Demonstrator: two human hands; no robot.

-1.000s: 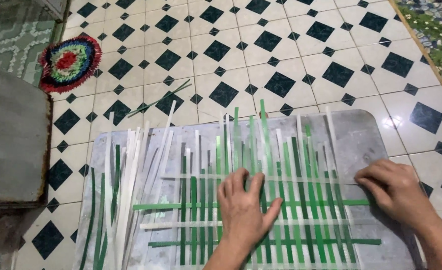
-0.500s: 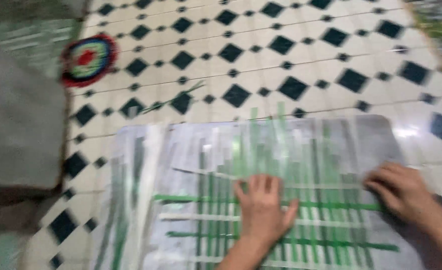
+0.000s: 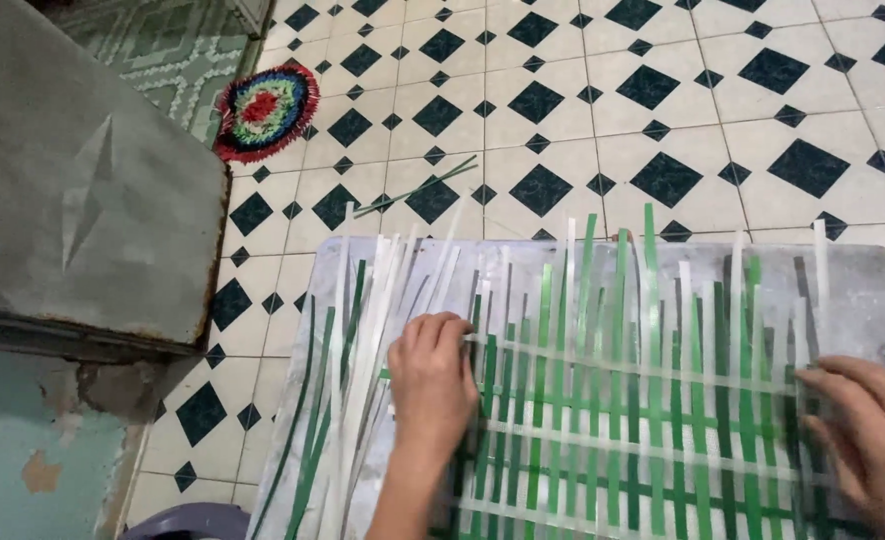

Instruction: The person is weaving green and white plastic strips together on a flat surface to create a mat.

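A half-woven mat of green and white strips [image 3: 643, 400] lies on a grey metal sheet [image 3: 863, 280] on the tiled floor. My left hand [image 3: 431, 385] rests knuckles-up on the mat's left edge, its fingertips curled at the end of a white cross strip [image 3: 603, 352]. My right hand [image 3: 868, 440] lies flat with fingers apart on the mat's right edge. Loose white and green strips [image 3: 353, 370] lie in a bundle just left of my left hand.
A grey metal box or step [image 3: 83, 190] stands at the left. A round multicoloured rag mat [image 3: 266, 110] lies on the black-and-white tiles beyond it. A stray green strip [image 3: 418, 188] lies on the floor above the sheet. A purple rim [image 3: 188, 520] shows at the bottom left.
My left hand has moved left from the middle of the weave to its left edge. The view has shifted, and my right hand now sits at the frame's right edge.
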